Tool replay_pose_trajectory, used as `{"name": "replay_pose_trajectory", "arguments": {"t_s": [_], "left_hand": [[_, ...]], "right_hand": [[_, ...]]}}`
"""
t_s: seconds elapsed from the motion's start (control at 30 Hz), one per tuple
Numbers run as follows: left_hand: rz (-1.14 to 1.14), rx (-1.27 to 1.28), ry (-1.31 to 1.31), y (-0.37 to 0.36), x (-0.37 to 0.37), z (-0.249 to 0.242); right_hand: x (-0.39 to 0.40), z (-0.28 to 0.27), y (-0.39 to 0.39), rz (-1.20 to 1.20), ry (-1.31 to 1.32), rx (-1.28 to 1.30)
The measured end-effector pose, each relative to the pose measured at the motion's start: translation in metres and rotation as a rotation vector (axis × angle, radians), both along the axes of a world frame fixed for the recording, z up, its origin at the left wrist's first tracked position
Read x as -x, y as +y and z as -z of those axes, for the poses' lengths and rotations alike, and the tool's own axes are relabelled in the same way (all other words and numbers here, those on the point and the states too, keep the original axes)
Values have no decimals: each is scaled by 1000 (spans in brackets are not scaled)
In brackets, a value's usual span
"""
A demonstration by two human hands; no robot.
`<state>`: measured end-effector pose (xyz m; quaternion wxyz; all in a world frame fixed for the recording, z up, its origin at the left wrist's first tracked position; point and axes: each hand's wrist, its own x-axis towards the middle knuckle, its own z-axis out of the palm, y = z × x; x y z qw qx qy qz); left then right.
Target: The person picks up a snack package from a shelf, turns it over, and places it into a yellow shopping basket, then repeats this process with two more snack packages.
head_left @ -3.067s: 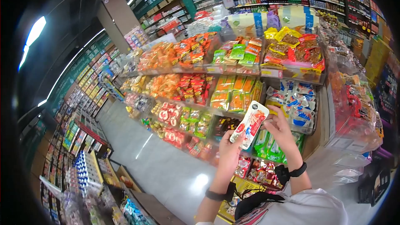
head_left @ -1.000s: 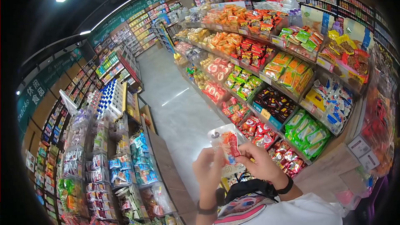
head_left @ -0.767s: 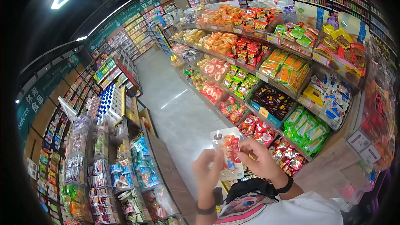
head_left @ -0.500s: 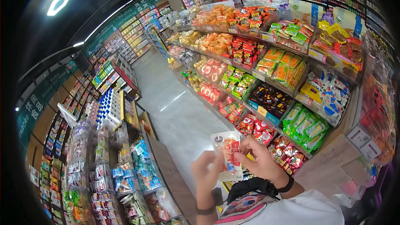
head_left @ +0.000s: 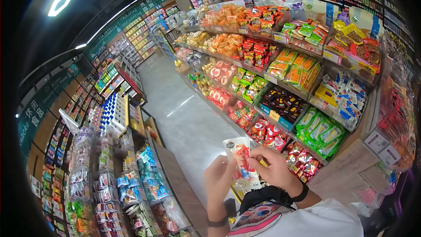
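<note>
1. Shop shelves packed with bright snack bags line the aisle floor.
2. Print on the packet is too small to read; fingers hide its lower edge.
3. Right hand pinches the packet's right side.
4. Left hand, fingers curled, grips its left edge.
</note>
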<state>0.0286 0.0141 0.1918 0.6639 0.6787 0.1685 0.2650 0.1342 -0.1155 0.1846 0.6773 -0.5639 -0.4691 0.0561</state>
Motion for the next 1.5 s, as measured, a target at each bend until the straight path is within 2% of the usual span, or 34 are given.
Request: {"name": "replay_pose_trajectory", "arguments": {"t_s": [0.1, 0.27, 0.4, 0.6, 0.77, 1.03, 1.17, 1.33, 1.43, 1.5], "left_hand": [[9, -21, 28, 2, 1, 3], [50, 12, 27, -1, 1, 5], [-7, -31, 47, -2, 6, 6], [-76, -115, 56, 1, 15, 11], [-87, -130, 77, -6, 15, 6], [-40, -143, 103, -45, -24, 3], [16, -143, 126, -72, -45, 3], [55, -193, 133, -105, -64, 3], [64, -100, 137, -131, -69, -4], [68, -74, 147, -144, -72, 0]], "right_hand": [[-1, 6, 1, -48, 129, 6], [0, 10, 4, -13, 158, -12], [3, 14, 12, 42, 132, -56], [3, 13, 12, -117, 174, 80], [1, 10, 9, -117, 212, 107], [-32, 5, -35, 28, 74, 69], [-56, 6, -68, -83, 288, 95], [-78, 13, -105, -98, 284, 100], [-87, 19, -120, -175, 369, 18], [-93, 26, -131, -193, 362, 57]]}}
